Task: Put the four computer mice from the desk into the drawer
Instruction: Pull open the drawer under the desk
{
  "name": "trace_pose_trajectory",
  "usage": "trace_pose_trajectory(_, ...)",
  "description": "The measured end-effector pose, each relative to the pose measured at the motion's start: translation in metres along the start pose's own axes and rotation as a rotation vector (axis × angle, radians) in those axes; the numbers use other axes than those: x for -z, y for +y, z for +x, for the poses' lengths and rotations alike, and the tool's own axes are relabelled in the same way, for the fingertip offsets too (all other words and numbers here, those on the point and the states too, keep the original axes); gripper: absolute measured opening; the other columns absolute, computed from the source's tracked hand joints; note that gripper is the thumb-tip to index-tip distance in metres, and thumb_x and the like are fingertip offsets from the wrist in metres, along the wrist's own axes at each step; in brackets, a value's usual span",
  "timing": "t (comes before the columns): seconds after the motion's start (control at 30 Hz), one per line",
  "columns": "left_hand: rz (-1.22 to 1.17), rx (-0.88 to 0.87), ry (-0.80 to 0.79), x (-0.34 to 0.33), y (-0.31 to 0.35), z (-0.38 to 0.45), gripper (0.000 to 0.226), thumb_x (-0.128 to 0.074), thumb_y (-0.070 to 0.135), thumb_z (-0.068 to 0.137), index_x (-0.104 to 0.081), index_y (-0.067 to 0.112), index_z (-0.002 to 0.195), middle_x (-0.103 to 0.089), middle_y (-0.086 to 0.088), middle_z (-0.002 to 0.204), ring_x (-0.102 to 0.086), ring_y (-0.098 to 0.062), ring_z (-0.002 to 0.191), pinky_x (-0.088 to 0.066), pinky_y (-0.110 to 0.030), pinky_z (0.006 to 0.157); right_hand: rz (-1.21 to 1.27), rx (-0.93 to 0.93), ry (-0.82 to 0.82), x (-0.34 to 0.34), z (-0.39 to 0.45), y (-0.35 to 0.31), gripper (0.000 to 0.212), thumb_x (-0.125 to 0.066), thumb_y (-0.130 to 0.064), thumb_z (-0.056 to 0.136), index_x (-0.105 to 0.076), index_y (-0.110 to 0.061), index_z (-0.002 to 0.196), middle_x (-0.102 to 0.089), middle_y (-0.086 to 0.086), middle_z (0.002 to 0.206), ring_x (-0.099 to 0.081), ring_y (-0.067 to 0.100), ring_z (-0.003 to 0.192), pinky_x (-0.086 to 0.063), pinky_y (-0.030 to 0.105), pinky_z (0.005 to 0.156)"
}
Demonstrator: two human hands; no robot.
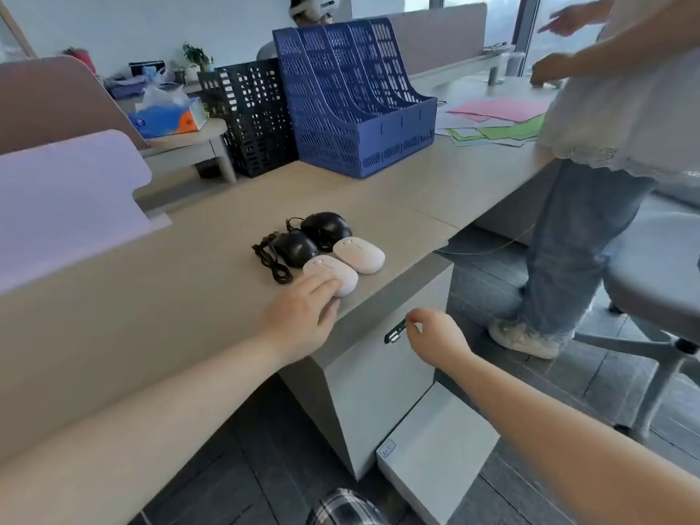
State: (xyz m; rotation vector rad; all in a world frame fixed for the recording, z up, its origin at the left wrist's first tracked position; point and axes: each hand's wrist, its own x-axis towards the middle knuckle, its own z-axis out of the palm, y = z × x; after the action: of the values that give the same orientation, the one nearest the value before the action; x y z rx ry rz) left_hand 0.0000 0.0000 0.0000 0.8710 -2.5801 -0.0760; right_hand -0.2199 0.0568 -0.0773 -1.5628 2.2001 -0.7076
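Near the desk's (159, 312) front edge lie two white mice (329, 272) (360, 255) and, behind them, two black corded mice (295, 248) (325, 226) with coiled cables. My left hand (303, 316) rests on the desk with its fingertips touching the nearer white mouse, not closed around it. Below the desk edge, my right hand (435, 337) pinches the dark metal handle (394, 332) of the grey drawer (378, 373), whose front sits flush with the cabinet.
A blue file rack (360, 108) and a black one (253, 115) stand at the back of the desk. A person in jeans (583, 229) stands at the right beside a grey chair (659, 267). Coloured papers (500, 119) lie far right. A white box (435, 449) sits on the floor.
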Motion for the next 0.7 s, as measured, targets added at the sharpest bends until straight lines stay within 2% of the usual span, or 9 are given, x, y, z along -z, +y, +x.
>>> trace_pose_trajectory(0.1,0.002,0.034,-0.037,0.000,0.000,-0.020,0.041,-0.043,0.025,0.087,-0.061,0.002,0.116,-0.065,-0.012,0.115,-0.059,-0.026,0.106,-0.047,-0.033,0.095,-0.090,-0.008,-0.109,-0.013,-0.005,0.008,0.033,-0.039,-0.018,0.094,-0.060,-0.008,0.117,-0.068,0.013,0.113,-0.063,0.032,0.099,-0.054,0.039,0.083)
trace_pose_trajectory(0.2,0.005,0.086,-0.096,-0.002,-0.005,-0.037,0.048,-0.037,0.030,0.088,-0.060,0.002,0.120,-0.063,-0.012,0.123,-0.058,-0.024,0.114,-0.047,-0.036,0.099,-0.153,0.039,-0.205,-0.029,-0.004,0.011,0.040,-0.036,-0.017,0.096,-0.049,-0.014,0.134,-0.059,0.008,0.130,-0.059,0.030,0.111,-0.049,0.034,0.086)
trace_pose_trajectory(0.3,-0.042,0.104,-0.101,-0.004,-0.012,-0.041,0.051,-0.033,0.033,0.091,-0.052,0.005,0.130,-0.053,-0.007,0.137,-0.048,-0.017,0.126,-0.031,-0.021,0.109,-0.234,0.091,-0.269,-0.040,0.000,0.012,0.044,-0.035,-0.014,0.097,-0.040,-0.014,0.141,-0.048,0.006,0.142,-0.053,0.028,0.121,-0.046,0.033,0.091)
trace_pose_trajectory(0.4,-0.115,0.147,-0.109,-0.005,-0.013,-0.038,0.043,-0.040,0.023,0.095,-0.045,0.008,0.135,-0.043,-0.001,0.145,-0.035,-0.005,0.131,-0.013,-0.003,0.105,-0.311,0.135,-0.250,-0.047,0.003,0.015,0.038,-0.037,-0.007,0.093,-0.044,-0.010,0.130,-0.053,0.008,0.131,-0.054,0.027,0.114,-0.048,0.035,0.083)
trace_pose_trajectory(0.57,-0.111,0.150,-0.157,-0.008,-0.020,-0.032,0.048,-0.036,0.028,0.094,-0.038,0.014,0.140,-0.034,0.003,0.151,-0.026,-0.003,0.138,-0.012,-0.011,0.109,-0.575,0.281,-0.224,-0.048,0.006,0.018,0.030,-0.044,0.000,0.091,-0.048,-0.007,0.120,-0.057,0.010,0.121,-0.055,0.027,0.111,-0.048,0.038,0.073)
trace_pose_trajectory(0.7,-0.104,0.138,-0.165,-0.010,-0.020,-0.031,0.054,-0.032,0.033,0.090,-0.038,0.014,0.140,-0.034,0.003,0.151,-0.026,-0.004,0.139,-0.013,-0.011,0.109,-0.768,0.339,-0.222,-0.049,0.006,0.012,0.040,-0.049,0.014,0.080,-0.051,-0.003,0.116,-0.057,0.016,0.117,-0.055,0.032,0.108,-0.042,0.037,0.065)
